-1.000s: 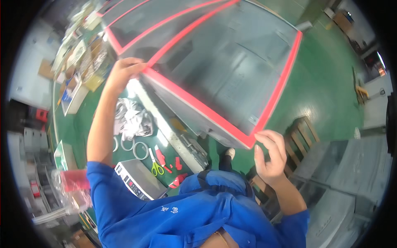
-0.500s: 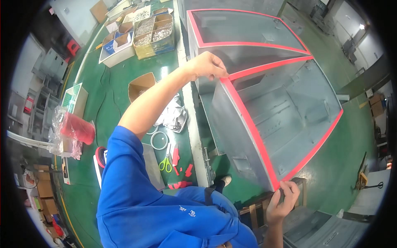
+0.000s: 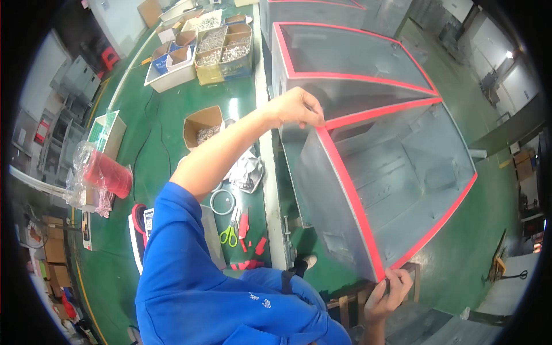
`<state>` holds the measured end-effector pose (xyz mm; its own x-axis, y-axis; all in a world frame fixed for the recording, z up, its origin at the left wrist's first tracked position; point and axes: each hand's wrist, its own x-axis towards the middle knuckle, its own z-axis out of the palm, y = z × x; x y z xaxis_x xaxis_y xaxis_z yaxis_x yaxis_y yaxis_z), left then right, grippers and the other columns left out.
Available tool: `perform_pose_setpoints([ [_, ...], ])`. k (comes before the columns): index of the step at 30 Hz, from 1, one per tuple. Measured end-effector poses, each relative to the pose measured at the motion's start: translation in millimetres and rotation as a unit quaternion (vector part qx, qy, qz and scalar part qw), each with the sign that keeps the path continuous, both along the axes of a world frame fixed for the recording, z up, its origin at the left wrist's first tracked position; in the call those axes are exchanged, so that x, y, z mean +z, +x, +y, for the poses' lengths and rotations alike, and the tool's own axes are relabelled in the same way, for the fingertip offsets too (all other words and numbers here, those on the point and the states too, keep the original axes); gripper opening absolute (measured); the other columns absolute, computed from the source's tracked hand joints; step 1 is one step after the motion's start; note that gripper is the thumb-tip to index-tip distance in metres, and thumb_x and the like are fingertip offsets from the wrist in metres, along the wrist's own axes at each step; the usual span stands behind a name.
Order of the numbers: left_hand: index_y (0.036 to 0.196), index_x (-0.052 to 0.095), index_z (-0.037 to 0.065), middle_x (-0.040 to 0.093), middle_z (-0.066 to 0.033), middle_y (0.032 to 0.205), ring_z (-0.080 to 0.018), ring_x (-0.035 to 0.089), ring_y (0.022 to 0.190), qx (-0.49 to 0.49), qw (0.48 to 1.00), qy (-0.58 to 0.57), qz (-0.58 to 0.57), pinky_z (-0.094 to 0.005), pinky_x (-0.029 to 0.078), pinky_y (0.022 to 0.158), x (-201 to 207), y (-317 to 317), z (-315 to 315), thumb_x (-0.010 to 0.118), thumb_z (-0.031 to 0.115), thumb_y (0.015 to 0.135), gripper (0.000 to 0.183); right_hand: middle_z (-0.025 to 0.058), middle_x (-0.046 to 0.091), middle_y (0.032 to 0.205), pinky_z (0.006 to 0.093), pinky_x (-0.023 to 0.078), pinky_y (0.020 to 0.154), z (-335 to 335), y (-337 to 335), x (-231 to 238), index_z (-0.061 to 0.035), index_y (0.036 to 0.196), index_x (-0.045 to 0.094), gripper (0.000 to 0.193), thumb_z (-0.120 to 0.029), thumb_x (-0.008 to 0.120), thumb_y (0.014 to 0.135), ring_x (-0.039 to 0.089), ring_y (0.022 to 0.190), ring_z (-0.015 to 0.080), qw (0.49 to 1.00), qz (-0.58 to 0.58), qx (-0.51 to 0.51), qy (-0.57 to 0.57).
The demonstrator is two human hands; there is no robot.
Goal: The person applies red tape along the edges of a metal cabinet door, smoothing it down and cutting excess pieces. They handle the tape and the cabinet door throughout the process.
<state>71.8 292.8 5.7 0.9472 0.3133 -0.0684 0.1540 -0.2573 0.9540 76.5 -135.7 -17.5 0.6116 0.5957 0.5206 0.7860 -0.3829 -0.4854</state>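
A grey metal cabinet shell (image 3: 330, 207), open at its face, stands in front of me with red tape (image 3: 352, 195) along its rim. My left hand (image 3: 299, 108) reaches across to the far-left corner, thumb and fingertips pinched on the tape there. At the near corner, my right hand (image 3: 390, 294) has its curled fingers closed on the other end of the same taped edge. The tape runs straight between both hands and lies along the rim. Exactly what sits under the fingertips is hidden.
Beyond stands a second red-edged cabinet shell (image 3: 322, 86). On the green bench at left are green-handled scissors (image 3: 229, 234), red tape scraps (image 3: 248, 264), a tape roll (image 3: 222, 202), a white cloth (image 3: 247, 172), a cardboard box (image 3: 195, 129) and bins of small metal parts (image 3: 221, 54).
The view has shifted, so the cabinets and bench sit lower in the picture. Both hands stay at the same two corners; the right fingers have closed in more on the near corner.
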Motion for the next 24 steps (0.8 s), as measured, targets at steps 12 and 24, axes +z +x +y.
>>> perform_pose_setpoints([
  [12, 0.072, 0.067, 0.003, 0.063, -0.0002, 0.075, -0.0066, 0.053, 0.06, 0.006, 1.0, 0.023, -0.015, -0.0204, 0.041, 0.05, -4.0, 0.1, -4.1, 0.07, 0.011, 0.069, 0.009, 0.0182, 0.044, 0.099, 0.036, 0.04, 0.073, -1.4, -0.6, -3.3, 0.0085, 0.098, 0.055, 0.024, -0.003, 0.048, 0.078, 0.046, 0.087, 0.0282, 1.0, -0.01, 0.004, 0.019],
  [24, 0.072, 0.067, 0.003, 0.062, -0.0013, 0.068, -0.0074, 0.049, 0.054, 0.005, 1.0, 0.03, 0.009, -0.0212, 0.04, 0.051, 2.6, 0.8, -2.8, 0.07, 0.013, 0.066, 0.012, 0.0171, 0.044, 0.099, 0.0344, 0.04, 0.073, -2.1, -1.6, -5.3, 0.0071, 0.1, 0.055, 0.025, 0.001, 0.047, 0.078, 0.046, 0.087, 0.0265, 1.0, -0.005, 0.011, 0.02],
])
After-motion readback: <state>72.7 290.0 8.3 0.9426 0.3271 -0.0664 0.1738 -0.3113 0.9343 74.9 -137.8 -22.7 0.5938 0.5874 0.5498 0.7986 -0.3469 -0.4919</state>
